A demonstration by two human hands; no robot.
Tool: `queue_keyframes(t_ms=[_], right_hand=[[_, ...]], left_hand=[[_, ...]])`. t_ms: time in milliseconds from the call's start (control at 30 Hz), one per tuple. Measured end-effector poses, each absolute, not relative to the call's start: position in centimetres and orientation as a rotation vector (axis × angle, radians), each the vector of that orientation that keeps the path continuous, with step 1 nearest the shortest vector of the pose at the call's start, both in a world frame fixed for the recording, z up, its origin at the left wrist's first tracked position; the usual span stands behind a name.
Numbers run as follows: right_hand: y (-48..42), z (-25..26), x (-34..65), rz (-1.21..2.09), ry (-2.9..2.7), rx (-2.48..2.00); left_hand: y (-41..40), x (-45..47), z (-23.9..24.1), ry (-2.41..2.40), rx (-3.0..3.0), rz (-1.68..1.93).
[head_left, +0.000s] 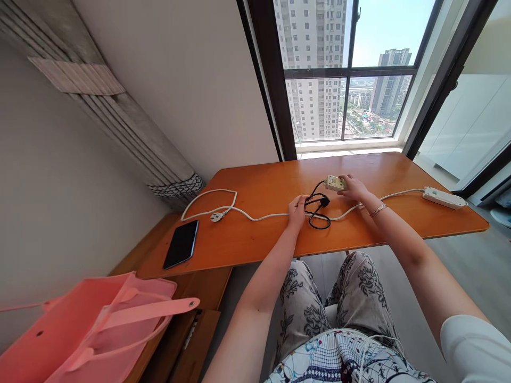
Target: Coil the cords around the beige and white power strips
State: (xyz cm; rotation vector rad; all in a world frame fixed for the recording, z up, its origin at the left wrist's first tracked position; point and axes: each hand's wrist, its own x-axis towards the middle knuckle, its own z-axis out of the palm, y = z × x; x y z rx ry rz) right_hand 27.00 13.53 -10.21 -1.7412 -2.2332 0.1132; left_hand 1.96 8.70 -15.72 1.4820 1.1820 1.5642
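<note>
My right hand (353,189) is closed round the right end of a small cream power strip (334,183) over the far middle of the table. From its left end runs a black cord (319,225), looped beside a black plug (324,201). My left hand (296,211) pinches the bundled black cord at its left side. Passing beneath both arms, a white cord (263,217) links a white plug (217,216) on the left with a longer white power strip (444,198) on the right.
A dark-screened phone or tablet (181,244) lies at the left of the orange-brown table (247,244). Pink bag or basket (91,330) with handles stands at lower left. Beyond the table's far edge is a window (347,74); a gathered curtain (131,133) hangs left.
</note>
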Motion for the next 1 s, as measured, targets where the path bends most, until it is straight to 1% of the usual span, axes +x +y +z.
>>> queue_keyframes(t_ms=[67,133,233,333,500,667,800,900,1000], right_hand=[[12.6,-9.4,28.0,0.055,-2.213,-1.722],[11.6,-8.7,29.0,-0.013,-2.205,-1.684],[10.4,-7.9,30.3,-0.055,-2.131,-1.645],[9.7,-7.5,31.9,-0.056,-1.995,-1.636],[8.7,-7.5,35.9,-0.057,-1.834,-1.729],[6.5,-8.0,39.7,-0.187,-1.826,-1.835],[5.0,-8.5,41.3,-0.269,-1.856,-1.923],[4.1,-8.9,42.7,-0.316,-1.824,-2.015],[3.0,-9.1,44.4,-0.254,-1.714,-2.103]], left_hand=[[8.9,1.5,-15.3,1.213,1.393,1.647],[9.0,1.0,-14.9,1.189,1.474,1.668],[8.6,0.4,-14.1,1.073,1.714,1.606],[8.0,-0.5,-13.0,0.992,1.737,1.572],[7.1,-3.5,-9.9,0.976,1.582,1.495],[6.1,-7.1,-6.2,0.984,1.539,1.375],[5.2,-8.5,-3.8,0.949,1.409,1.559],[4.6,-9.7,-2.1,0.894,1.128,1.844],[4.6,-11.6,-0.8,0.893,0.801,2.093]])
